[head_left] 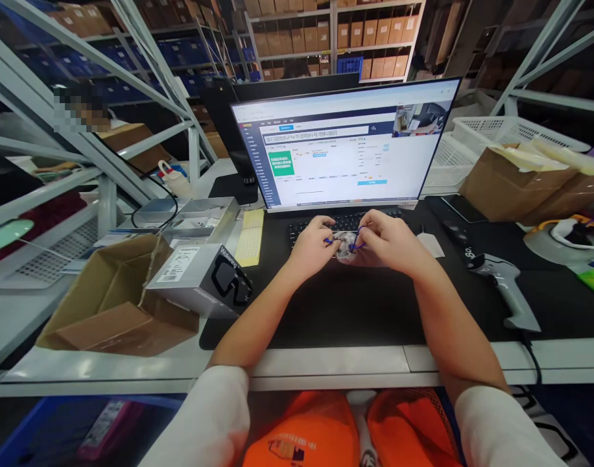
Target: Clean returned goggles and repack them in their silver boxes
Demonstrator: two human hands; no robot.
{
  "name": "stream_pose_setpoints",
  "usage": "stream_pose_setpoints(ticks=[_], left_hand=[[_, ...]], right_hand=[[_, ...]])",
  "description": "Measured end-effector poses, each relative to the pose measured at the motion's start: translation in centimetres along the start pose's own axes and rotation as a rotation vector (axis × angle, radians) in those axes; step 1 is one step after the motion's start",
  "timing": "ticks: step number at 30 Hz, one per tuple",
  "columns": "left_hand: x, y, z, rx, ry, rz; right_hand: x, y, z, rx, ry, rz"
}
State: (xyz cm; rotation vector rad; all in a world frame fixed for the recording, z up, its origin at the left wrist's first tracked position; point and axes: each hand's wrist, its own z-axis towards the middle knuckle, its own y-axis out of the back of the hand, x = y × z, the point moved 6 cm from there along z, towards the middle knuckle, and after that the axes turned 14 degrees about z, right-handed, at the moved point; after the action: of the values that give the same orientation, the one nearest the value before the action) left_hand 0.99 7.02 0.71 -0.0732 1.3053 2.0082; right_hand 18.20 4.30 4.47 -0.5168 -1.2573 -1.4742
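Right now I'm at the close fingertip work: a blue cord (360,238) at a small grey-white pouch (345,249), drawn out to either side. My left hand (312,245) is curled, pinching a bit of the cord between thumb and forefinger; my right hand (387,241) grips another part of it in its fingertips. The pouch sits between my hands, just in front of the keyboard (297,231) (whether it rests on the mat or hangs from the cord, I can't tell). As I judge it, handling so thin a cord calls for small, even pulls, both pinches firm and the pouch kept from twisting.

As for room, the monitor (326,162) stands behind the keyboard, so there's little space forward. Toward me, the black desk mat (336,311) shows between my forearms and runs almost to the table edge (326,363). On my left, a goggles box (200,279) overlaps the mat, with an open carton (126,327) beside it. On my right, the barcode scanner (506,285) lies beyond my forearm, so a wide elbow swing could knock it.
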Motion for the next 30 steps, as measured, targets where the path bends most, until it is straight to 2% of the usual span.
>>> stream_pose_setpoints(ticks=[3, 7, 10, 11, 13, 15, 17, 20, 22, 24, 26, 28, 30], left_hand=[[0.0, -1.7, 0.0, 0.154, 0.025, -0.047], [0.0, -1.6, 0.2, 0.07, 0.082, -0.03], [0.7, -0.4, 0.1, 0.008, 0.197, -0.024], [1.1, 0.0, 0.1, 0.02, 0.24, -0.068], [1.8, 0.7, 0.2, 0.115, 0.288, -0.292], [2.2, 1.6, 0.4, 0.216, 0.323, -0.662], [2.8, 3.3, 0.6, 0.185, 0.407, -1.03], [3.7, 6.8, 0.5, -0.105, 0.551, -1.371], [3.7, 8.9, -0.1, -0.288, 0.562, -1.488], [3.3, 10.7, -0.9, -0.394, 0.508, -1.536], [2.6, 12.2, -1.9, -0.44, 0.363, -1.489], [1.6, 13.1, -2.6, -0.415, 0.188, -1.341], [0.5, 12.6, -3.0, -0.333, 0.076, -1.129]], right_hand=[[-0.6, -0.4, 0.3, 0.054, -0.055, 0.419], [-0.6, -0.1, 0.6, -0.021, -0.119, 0.806], [-0.1, 1.2, 0.5, -0.126, -0.153, 0.974], [0.1, 1.8, 0.4, -0.153, -0.164, 1.01], [0.1, 3.3, 0.2, -0.197, -0.168, 1.063], [-0.4, 5.3, 0.0, -0.244, -0.142, 1.077], [-1.3, 7.7, -0.2, -0.335, -0.061, 1.021], [-2.6, 10.2, -0.4, -0.452, 0.057, 0.822], [-2.9, 10.6, -0.5, -0.452, 0.096, 0.699], [-2.5, 9.9, -0.6, -0.391, 0.104, 0.593], [-1.6, 8.3, -0.8, -0.252, 0.055, 0.452], [-0.8, 5.8, -1.0, -0.073, -0.037, 0.238], [0.0, 2.9, -1.4, 0.064, -0.081, -0.02]])
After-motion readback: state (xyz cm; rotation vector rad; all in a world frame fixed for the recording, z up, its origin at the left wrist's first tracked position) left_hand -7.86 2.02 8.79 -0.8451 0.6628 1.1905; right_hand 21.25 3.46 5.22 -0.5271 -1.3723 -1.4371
